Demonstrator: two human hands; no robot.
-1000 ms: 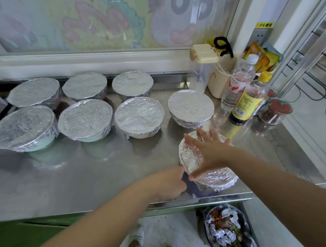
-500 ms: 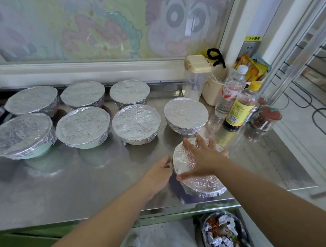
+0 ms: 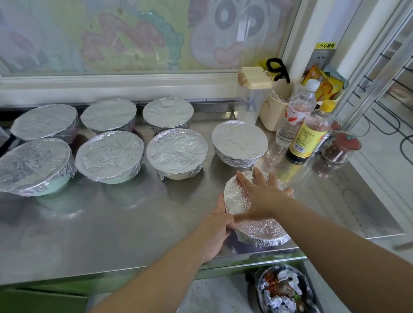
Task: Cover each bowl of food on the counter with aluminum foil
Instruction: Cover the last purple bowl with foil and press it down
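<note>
A foil-covered bowl [image 3: 259, 229] stands near the front right edge of the steel counter [image 3: 107, 230]. My right hand [image 3: 261, 195] lies flat on its foil top with fingers spread. My left hand [image 3: 217, 227] cups the bowl's left side, fingers curled against the foil at the rim. Several other bowls wrapped in foil stand behind: one [image 3: 239, 140] just beyond, one [image 3: 177, 150] at centre, one [image 3: 109, 153] left of it, and more toward the far left and back.
Two bottles [image 3: 307, 134], a lidded clear jug [image 3: 252, 94], a cream tub and a small jar [image 3: 342, 147] crowd the back right corner. A bin [image 3: 286, 299] with foil scraps sits on the floor below the counter's front edge.
The bowl has slid a little away from the counter's front edge. My left hand has moved in from the counter to the bowl's left side. My right hand stays flat on top.
</note>
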